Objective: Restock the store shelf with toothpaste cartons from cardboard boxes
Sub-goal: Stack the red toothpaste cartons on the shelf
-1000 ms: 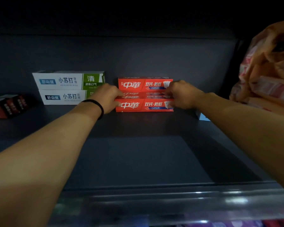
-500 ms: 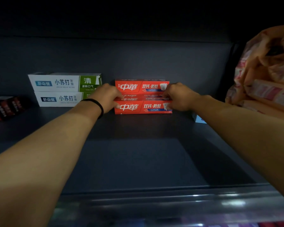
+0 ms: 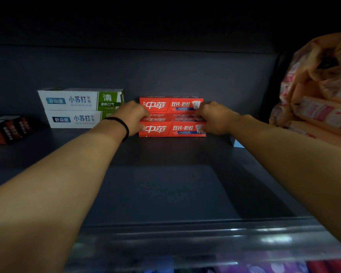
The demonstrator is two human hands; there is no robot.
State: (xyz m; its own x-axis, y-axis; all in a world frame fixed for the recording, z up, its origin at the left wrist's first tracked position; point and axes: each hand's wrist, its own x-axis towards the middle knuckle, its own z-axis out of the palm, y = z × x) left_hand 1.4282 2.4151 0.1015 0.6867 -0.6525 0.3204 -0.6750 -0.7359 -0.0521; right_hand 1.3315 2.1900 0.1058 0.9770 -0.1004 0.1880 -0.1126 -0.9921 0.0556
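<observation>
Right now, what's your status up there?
Left hand and right hand grip front red toothpaste carton. Second red carton behind. White-green cartons left. Nothing blocking.

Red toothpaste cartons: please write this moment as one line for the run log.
stage: placing | left hand: grips front red carton left end | right hand: grips right end | rear red carton: behind | shelf

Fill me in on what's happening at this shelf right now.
A person is stocking a dark shelf with toothpaste. Both arms reach to the back: the left hand and the right hand grip the two ends of the front red carton, which sits on the shelf before another red carton. To their left stand two stacked white and green cartons. An orange plastic bag of goods sits at the right.
</observation>
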